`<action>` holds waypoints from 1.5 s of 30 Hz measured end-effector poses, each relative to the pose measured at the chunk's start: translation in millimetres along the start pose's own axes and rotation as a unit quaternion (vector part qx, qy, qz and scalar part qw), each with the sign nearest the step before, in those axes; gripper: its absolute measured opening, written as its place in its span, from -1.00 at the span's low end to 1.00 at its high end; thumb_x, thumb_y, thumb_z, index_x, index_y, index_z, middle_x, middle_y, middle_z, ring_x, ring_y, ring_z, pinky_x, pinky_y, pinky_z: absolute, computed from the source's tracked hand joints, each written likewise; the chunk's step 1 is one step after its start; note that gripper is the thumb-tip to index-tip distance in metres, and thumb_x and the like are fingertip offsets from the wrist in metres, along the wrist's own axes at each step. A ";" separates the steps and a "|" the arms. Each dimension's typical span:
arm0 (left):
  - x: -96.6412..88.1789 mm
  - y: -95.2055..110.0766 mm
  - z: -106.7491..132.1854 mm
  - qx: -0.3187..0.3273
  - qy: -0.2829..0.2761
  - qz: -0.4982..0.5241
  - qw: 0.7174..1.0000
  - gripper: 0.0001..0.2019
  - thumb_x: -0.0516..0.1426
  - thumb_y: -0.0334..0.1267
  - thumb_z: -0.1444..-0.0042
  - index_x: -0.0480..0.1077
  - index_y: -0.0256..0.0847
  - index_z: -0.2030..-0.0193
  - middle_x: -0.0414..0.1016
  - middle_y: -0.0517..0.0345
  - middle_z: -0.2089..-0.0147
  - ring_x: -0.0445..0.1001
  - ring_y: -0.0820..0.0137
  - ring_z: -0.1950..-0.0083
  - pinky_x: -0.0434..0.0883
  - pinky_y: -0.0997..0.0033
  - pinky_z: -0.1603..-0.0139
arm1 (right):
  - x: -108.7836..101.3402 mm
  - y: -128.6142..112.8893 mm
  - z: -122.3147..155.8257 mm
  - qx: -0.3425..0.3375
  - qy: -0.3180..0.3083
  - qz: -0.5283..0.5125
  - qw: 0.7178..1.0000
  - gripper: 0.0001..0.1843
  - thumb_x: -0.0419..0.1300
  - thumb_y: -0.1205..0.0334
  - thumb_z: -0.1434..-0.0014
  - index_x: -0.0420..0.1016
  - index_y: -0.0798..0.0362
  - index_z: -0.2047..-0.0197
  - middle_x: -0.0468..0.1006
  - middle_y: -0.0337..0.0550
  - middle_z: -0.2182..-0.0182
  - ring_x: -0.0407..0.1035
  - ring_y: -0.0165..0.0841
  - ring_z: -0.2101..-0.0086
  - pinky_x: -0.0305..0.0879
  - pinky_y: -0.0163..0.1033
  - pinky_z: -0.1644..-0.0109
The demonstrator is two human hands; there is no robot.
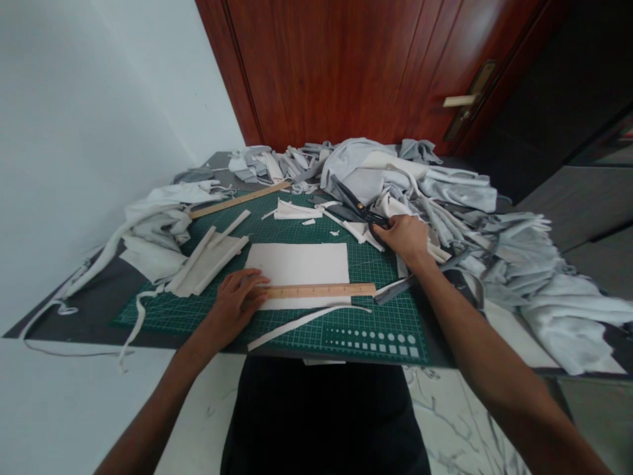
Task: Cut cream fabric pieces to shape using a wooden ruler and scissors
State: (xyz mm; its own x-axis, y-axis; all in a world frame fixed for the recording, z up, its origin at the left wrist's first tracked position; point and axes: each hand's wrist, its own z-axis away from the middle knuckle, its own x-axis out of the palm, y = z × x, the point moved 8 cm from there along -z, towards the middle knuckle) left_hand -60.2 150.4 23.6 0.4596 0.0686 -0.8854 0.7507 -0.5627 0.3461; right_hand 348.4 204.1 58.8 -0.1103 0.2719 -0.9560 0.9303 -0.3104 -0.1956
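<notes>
My left hand [239, 298] grips the left end of a wooden ruler [316, 290], fingers above it and thumb below. The ruler lies across the lower part of a white fabric rectangle [301, 260], its right end reaching past the fabric's edge. On the far right of the green cutting mat [291, 232], my right hand [403, 236] is closed on the handles of black scissors [357, 203]. Their blades point up and left over the scraps. A narrow fabric strip [297, 324] lies just below the rectangle.
A second wooden ruler [237, 200] lies slanted at the back left. Heaped grey and white fabric [366, 171] lines the back and right of the table. More crumpled fabric [158, 231] sits at left, beside folded pieces [210, 257]. A red wooden door [336, 72] stands behind.
</notes>
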 end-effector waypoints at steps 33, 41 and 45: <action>-0.2 -45.9 -136.4 0.089 -0.133 0.041 0.986 -0.83 0.00 -0.29 -0.20 0.22 -0.15 0.06 0.43 0.25 0.38 0.44 0.34 0.40 0.26 0.40 0.31 | -6.0 8.3 -0.5 0.019 0.096 0.002 0.995 -0.52 0.19 -0.23 -0.23 0.60 0.05 0.29 0.69 0.04 0.36 0.55 -0.07 0.31 0.14 -0.19 0.33; -8.9 -60.6 -138.1 -0.025 -0.030 0.188 0.981 -0.63 0.02 -0.06 -0.35 0.13 -0.18 -0.18 0.24 0.37 0.50 0.24 0.43 0.57 0.21 0.46 0.50 | 11.3 -2.4 2.0 -0.011 0.074 -0.001 0.997 -0.57 0.25 -0.22 -0.17 0.58 0.00 0.34 0.67 -0.04 0.39 0.54 -0.09 0.32 0.04 -0.19 0.38; 3.8 -37.6 -126.9 -0.052 -0.138 0.333 0.931 -0.59 0.04 0.18 -0.33 0.29 -0.15 0.06 0.16 0.37 0.50 0.19 0.52 0.60 0.18 0.54 0.59 | 6.1 2.2 1.2 -0.001 0.097 -0.038 0.995 -0.57 0.23 -0.21 -0.19 0.58 0.02 0.36 0.67 -0.03 0.40 0.54 -0.12 0.33 0.07 -0.20 0.37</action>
State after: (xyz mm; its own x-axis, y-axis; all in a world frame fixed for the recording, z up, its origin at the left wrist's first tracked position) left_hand -26.4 276.4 46.6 0.7107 -0.4894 -0.5053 0.3920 -0.3209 0.8622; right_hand 349.4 204.0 52.3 -0.1119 0.4648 -0.8783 0.9227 -0.2795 -0.2655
